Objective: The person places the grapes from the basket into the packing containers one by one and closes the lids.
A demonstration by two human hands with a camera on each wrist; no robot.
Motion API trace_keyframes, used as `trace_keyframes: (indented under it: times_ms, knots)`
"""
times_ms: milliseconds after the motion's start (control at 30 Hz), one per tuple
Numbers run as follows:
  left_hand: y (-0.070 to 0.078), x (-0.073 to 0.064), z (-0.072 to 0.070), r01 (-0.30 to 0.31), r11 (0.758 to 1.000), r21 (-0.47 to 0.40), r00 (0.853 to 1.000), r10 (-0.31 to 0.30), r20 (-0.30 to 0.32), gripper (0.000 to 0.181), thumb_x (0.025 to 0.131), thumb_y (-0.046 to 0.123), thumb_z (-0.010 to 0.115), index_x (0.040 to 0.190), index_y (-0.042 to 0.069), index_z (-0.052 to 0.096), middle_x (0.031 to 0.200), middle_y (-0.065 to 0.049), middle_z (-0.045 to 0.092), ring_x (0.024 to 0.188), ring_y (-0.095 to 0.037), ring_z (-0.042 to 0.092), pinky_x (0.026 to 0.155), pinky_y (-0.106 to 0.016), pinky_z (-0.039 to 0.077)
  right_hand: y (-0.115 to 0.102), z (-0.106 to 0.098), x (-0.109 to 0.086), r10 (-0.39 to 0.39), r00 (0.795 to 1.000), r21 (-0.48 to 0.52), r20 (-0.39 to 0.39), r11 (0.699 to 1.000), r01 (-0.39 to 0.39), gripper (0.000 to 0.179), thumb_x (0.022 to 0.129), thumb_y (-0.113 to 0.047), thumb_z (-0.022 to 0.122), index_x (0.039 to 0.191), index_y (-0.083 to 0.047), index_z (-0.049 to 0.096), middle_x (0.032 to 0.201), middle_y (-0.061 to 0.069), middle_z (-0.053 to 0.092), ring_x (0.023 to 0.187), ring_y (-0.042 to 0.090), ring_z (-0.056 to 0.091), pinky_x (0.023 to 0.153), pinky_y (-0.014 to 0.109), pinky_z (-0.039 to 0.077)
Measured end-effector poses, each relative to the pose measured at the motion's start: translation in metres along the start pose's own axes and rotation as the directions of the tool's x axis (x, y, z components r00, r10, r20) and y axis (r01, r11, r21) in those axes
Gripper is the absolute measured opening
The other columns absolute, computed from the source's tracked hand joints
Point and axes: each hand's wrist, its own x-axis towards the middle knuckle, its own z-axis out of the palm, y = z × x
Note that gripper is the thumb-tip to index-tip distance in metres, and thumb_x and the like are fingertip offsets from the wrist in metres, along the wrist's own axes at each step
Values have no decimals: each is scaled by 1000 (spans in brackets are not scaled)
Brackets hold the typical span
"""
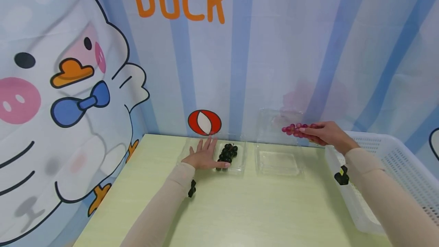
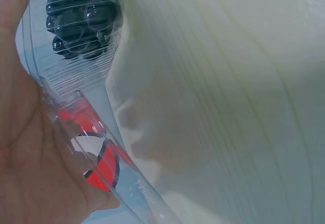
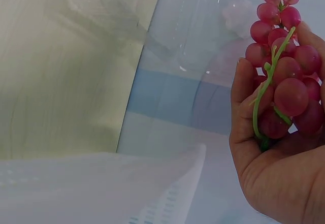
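My left hand (image 1: pixel 202 157) is spread with straight fingers over the left side of a clear plastic box (image 1: pixel 241 165). In that box sits a bunch of dark grapes (image 1: pixel 227 153), seen through the ridged plastic in the left wrist view. My right hand (image 1: pixel 330 136) grips a bunch of red grapes (image 1: pixel 293 129) in the air, up and to the right of a second clear box (image 1: pixel 277 163). That second box holds nothing, and its lid (image 1: pixel 265 125) stands raised at the back. A green stem (image 3: pixel 269 79) shows along the red grapes in the right wrist view.
A white perforated basket (image 1: pixel 374 140) stands at the right, beneath my right forearm. The pale yellow table (image 1: pixel 260 209) ends at a blue striped curtain (image 1: pixel 274 48) with a cartoon duck. A black wrist device (image 1: pixel 342 176) is at my right wrist.
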Motion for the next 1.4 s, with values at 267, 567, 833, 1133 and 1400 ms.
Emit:
trace_keyframes:
  times_ms: [267, 567, 833, 1133, 1400]
  knots:
    - [-2, -1, 1, -4, 1000, -1, 1000, 4, -3, 124, 77, 89, 54, 165, 23, -2, 172, -8, -7, 156, -42, -8, 114, -77, 3, -12, 15, 8, -5, 1000, 11, 10, 1000, 5, 45, 89, -56, 73, 86, -12, 67, 68, -1, 65, 57, 13, 49, 67, 37, 45]
    - [0, -1, -1, -16, 1000, 2, 1000, 16, -12, 123, 78, 87, 55, 166, 20, 0, 172, -9, -6, 156, -43, -6, 113, -78, 3, -27, 39, 17, -31, 998, -2, 50, 1000, 31, 43, 92, -52, 72, 91, -8, 68, 68, -1, 63, 59, 14, 49, 72, 39, 46]
    - [0, -1, 0, -3, 1000, 2, 1000, 3, -11, 125, 76, 90, 54, 165, 22, -2, 172, -8, -9, 156, -42, -7, 113, -78, 2, -45, 64, 27, -108, 989, -30, 99, 993, 111, 43, 92, -48, 73, 77, -10, 58, 60, 0, 52, 54, 16, 41, 65, 39, 45]
    - [2, -3, -3, -1, 1000, 4, 1000, 1, -3, 124, 77, 89, 55, 165, 23, -3, 172, -8, -9, 156, -42, -7, 114, -77, 2, -64, 91, 42, -175, 972, -91, 154, 977, 191, 47, 92, -41, 76, 69, -13, 46, 57, -2, 45, 50, 13, 35, 53, 33, 38]
    - [2, -3, -3, -4, 1000, 9, 1000, 4, 3, 124, 78, 88, 54, 165, 22, -3, 171, -7, -10, 156, -42, -7, 114, -77, 3, -78, 115, 49, -180, 963, -182, 200, 959, 217, 41, 93, -36, 76, 70, -13, 50, 58, -2, 48, 51, 11, 38, 51, 28, 38]
